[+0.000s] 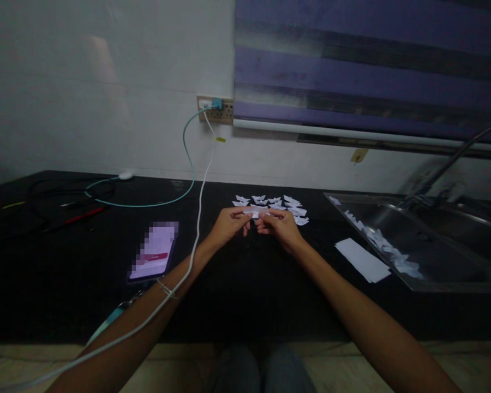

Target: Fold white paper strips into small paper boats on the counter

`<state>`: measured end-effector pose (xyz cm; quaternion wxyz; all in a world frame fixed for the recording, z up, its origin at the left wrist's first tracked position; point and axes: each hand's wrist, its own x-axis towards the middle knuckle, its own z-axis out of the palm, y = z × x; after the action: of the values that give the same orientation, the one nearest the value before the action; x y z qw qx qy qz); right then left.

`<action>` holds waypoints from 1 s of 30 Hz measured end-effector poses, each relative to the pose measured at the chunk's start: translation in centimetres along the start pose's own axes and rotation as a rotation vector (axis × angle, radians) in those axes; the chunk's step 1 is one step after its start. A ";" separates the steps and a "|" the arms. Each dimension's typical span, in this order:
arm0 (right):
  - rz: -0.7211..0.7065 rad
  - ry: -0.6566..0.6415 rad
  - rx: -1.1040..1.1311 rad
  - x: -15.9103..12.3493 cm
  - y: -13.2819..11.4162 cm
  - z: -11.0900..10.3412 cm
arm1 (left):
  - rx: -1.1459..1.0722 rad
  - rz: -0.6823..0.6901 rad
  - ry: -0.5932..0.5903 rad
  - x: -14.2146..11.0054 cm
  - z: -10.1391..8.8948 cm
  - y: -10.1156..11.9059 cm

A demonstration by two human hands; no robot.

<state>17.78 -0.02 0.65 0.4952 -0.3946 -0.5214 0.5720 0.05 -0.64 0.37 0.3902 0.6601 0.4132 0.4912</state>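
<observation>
Between my two hands is a small folded white paper (252,214), held level above the black counter. My left hand (230,224) pinches its left end, thumb on the near side. At the right end, my right hand (281,225) grips the same paper with thumb and fingers. Just beyond my hands stand several folded paper boats (297,211) in rows, some partly hidden by my fingers. The exact shape of the held paper is hard to make out in the dim light.
A stack of white paper sheets (362,260) lies right, beside the sink (445,262), whose left rim carries more folded papers (388,248). Left are a phone (155,251) and a red pen-like object (82,216). A white cable (197,229) crosses my left forearm from the wall socket (225,112).
</observation>
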 end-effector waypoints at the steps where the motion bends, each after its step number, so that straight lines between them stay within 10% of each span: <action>1: 0.001 -0.010 0.022 0.0 -0.1 0.0 | -0.041 -0.015 0.003 0.0 0.0 -0.1; 11: 0.018 0.046 -0.058 -0.1 0.0 0.1 | -0.161 -0.198 -0.048 0.1 -0.2 -0.9; 30: -0.087 0.048 0.078 0.0 0.4 0.4 | -0.122 -0.057 0.053 0.2 0.0 -0.4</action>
<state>17.31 -0.13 0.36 0.5469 -0.3657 -0.5035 0.5601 0.02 -0.34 0.03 0.4323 0.6098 0.4113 0.5217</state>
